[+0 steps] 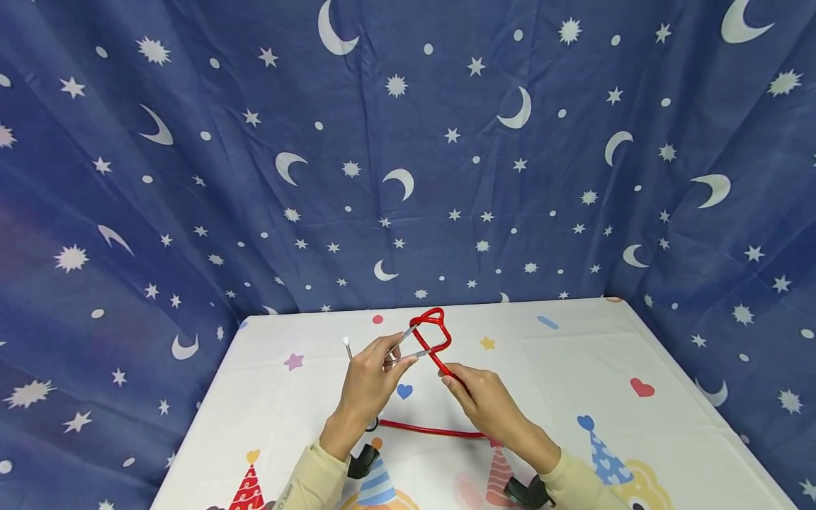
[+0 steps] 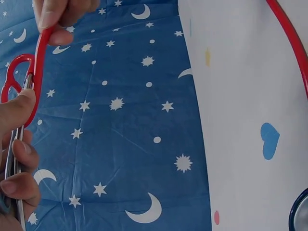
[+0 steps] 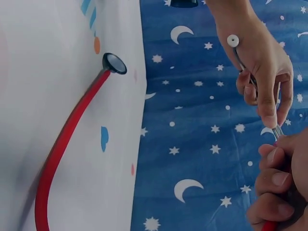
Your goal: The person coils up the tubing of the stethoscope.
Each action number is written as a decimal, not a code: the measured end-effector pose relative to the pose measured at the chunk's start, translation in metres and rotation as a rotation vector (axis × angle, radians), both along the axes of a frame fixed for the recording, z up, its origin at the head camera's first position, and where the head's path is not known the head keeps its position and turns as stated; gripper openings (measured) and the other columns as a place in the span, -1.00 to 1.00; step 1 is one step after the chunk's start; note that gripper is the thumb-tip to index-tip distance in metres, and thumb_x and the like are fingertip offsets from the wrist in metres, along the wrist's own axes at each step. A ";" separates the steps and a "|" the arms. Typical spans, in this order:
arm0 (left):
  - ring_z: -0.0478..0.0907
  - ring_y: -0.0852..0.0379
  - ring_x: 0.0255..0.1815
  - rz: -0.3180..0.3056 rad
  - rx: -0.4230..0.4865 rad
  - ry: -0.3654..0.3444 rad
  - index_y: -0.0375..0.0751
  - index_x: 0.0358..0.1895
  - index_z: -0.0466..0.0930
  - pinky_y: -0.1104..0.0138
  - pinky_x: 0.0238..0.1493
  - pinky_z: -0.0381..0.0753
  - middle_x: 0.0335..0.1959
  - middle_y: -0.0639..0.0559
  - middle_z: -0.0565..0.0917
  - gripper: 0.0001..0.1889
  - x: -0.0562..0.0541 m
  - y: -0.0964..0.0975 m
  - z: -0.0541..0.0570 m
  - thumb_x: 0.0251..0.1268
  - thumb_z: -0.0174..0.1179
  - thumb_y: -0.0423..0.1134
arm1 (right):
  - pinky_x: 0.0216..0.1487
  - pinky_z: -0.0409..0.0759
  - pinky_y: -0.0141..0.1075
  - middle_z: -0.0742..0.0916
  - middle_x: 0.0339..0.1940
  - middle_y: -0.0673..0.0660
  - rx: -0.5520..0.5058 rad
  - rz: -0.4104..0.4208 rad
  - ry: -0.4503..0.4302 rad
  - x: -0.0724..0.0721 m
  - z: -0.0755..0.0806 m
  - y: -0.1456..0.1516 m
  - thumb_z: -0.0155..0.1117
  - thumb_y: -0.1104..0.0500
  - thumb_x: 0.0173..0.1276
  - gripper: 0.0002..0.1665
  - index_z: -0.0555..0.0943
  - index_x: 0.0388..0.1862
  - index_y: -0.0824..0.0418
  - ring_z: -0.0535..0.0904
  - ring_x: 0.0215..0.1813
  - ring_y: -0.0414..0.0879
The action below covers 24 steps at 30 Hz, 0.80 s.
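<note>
Both hands hold a stethoscope with red tubing [image 1: 443, 346] above the table. My left hand [image 1: 368, 375] grips its metal ear tubes [image 2: 20, 132], and a white ear tip [image 3: 233, 41] sticks out past the back of that hand. My right hand [image 1: 491, 402] holds the red tube just below the spot where it loops round to the metal ends. From there the tubing hangs down and lies along the tabletop. The round chest piece [image 3: 115, 63], dark-rimmed, rests on the cloth; in the head view the left wrist partly hides it.
A white tablecloth [image 1: 548, 354] printed with hearts, stars and party hats covers the table. Behind and beside it hangs a blue curtain [image 1: 408, 142] with moons and stars. Dark wrist cameras [image 1: 363, 461] sit on both sleeves.
</note>
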<state>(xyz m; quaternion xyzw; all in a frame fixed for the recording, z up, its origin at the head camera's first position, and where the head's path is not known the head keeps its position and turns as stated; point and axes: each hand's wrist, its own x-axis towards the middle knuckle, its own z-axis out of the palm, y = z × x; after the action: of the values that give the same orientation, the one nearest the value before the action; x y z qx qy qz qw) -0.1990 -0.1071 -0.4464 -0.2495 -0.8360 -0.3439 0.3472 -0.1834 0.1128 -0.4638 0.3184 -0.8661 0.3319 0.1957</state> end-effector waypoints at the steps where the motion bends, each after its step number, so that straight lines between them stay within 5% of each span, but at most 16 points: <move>1: 0.38 0.32 -0.58 0.002 -0.001 0.002 -0.27 0.02 0.64 0.61 -0.54 0.37 -0.47 0.12 0.58 -0.54 0.000 0.000 -0.001 0.02 0.49 -0.20 | -0.48 0.41 -0.55 0.67 -0.50 -0.11 0.000 0.003 0.000 0.001 0.000 0.000 0.27 0.22 0.39 -0.85 0.66 -0.10 0.22 0.33 -0.52 -0.41; 5: 0.39 0.32 -0.58 0.015 -0.003 0.015 -0.30 0.01 0.64 0.61 -0.54 0.38 -0.48 0.12 0.59 -0.54 -0.002 0.000 -0.002 0.03 0.49 -0.19 | -0.47 0.44 -0.55 0.71 -0.47 -0.09 0.004 0.009 0.012 0.004 0.001 0.000 0.27 0.21 0.40 -0.83 0.67 -0.09 0.24 0.36 -0.50 -0.42; 13: 0.36 0.31 -0.60 0.188 0.017 -0.015 -0.29 -0.02 0.64 0.51 -0.58 0.37 -0.50 0.07 0.60 -0.57 -0.010 -0.013 -0.005 0.02 0.50 -0.24 | -0.58 0.32 -0.56 0.49 -0.58 -0.22 -0.008 0.033 -0.060 0.010 0.006 0.009 0.23 0.17 0.44 -0.81 0.67 -0.07 0.20 0.24 -0.56 -0.46; 24: 0.42 0.25 -0.62 0.215 -0.061 0.004 -0.29 -0.01 0.64 0.47 -0.61 0.39 -0.49 0.05 0.61 -0.56 -0.016 -0.020 -0.006 0.01 0.51 -0.23 | -0.58 0.32 -0.58 0.57 -0.53 -0.16 -0.022 0.061 -0.001 0.012 0.021 0.019 0.26 0.27 0.39 -0.85 0.66 -0.10 0.25 0.24 -0.54 -0.48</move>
<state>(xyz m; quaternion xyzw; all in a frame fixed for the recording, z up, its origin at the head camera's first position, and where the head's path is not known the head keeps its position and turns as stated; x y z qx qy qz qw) -0.2146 -0.1269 -0.4521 -0.1698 -0.8674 -0.2784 0.3759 -0.1717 0.1321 -0.4429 0.3421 -0.8524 0.3474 0.1886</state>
